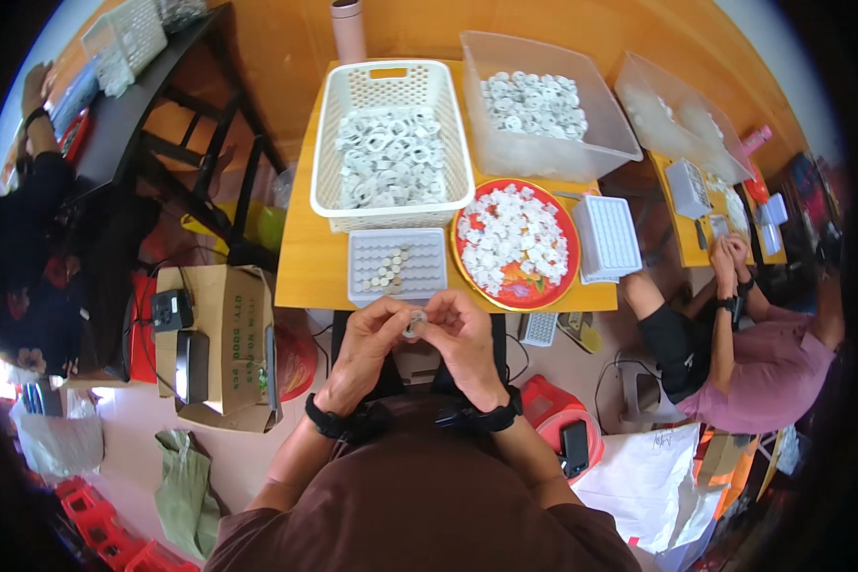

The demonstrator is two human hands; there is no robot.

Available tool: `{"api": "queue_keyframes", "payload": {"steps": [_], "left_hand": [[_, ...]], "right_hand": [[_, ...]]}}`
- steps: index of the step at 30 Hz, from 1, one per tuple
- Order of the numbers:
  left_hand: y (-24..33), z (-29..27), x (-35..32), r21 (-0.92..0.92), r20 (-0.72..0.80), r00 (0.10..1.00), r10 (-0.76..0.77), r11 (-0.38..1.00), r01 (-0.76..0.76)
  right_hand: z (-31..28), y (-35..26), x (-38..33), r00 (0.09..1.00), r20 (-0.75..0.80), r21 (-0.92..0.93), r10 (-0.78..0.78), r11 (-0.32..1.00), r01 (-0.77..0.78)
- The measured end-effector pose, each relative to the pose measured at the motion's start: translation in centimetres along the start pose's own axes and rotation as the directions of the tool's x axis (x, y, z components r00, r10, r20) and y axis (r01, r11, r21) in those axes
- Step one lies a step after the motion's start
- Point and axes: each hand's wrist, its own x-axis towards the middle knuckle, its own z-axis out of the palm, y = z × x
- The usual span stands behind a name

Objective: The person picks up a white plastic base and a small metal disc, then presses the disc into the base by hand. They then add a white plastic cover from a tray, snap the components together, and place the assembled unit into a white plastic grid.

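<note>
Between the fingertips of my left hand (374, 336) and my right hand (458, 338) is a small round grey-white plastic part (414, 325), pinched from both sides just off the table's front edge. Behind my hands lies a pale tray with ridged rows (424, 276), holding several small round metallic pieces (388, 270). To its right, a red round plate (574, 250) carries a heap of small white plastic parts (510, 234). A white perforated basket (396, 217) stands farther back, filled with grey-white ring-like parts (391, 157).
A clear plastic bin (553, 157) of round white parts stands at the back right, near a stack of pale trays (610, 238). A pink bottle (348, 33) is behind the basket. An open cardboard box (243, 334) stands left. A co-worker (758, 367) sits right; another person (38, 238) is left.
</note>
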Motion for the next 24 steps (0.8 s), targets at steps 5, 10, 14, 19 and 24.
{"api": "queue_keyframes", "payload": {"steps": [5,10,14,19,24], "left_hand": [[0.1,-0.6,-0.3,0.016,0.024,0.999,0.038,0.999,-0.038],[0.6,0.3,-0.5,-0.043,0.010,1.000,0.002,0.999,-0.002],[0.7,-0.6,-0.5,-0.116,-0.003,1.000,0.026,0.993,-0.026],[0.7,-1.0,-0.4,-0.133,0.007,1.000,0.001,0.991,0.000],[0.2,-1.1,-0.4,-0.142,0.024,0.999,-0.032,0.989,0.035]], "right_hand": [[0.6,1.1,-0.4,0.998,-0.050,0.016,-0.030,0.999,0.031],[-1.1,-0.7,-0.2,0.997,-0.016,-0.243,-0.078,0.967,0.071],[-7.3,-1.1,2.5,0.880,-0.174,-0.775,-0.442,0.613,0.154],[-10.9,-0.9,4.2,0.895,-0.186,-0.843,-0.405,0.534,0.066],[-10.6,0.1,5.0,0.897,-0.017,-0.934,-0.441,0.327,0.143]]}}
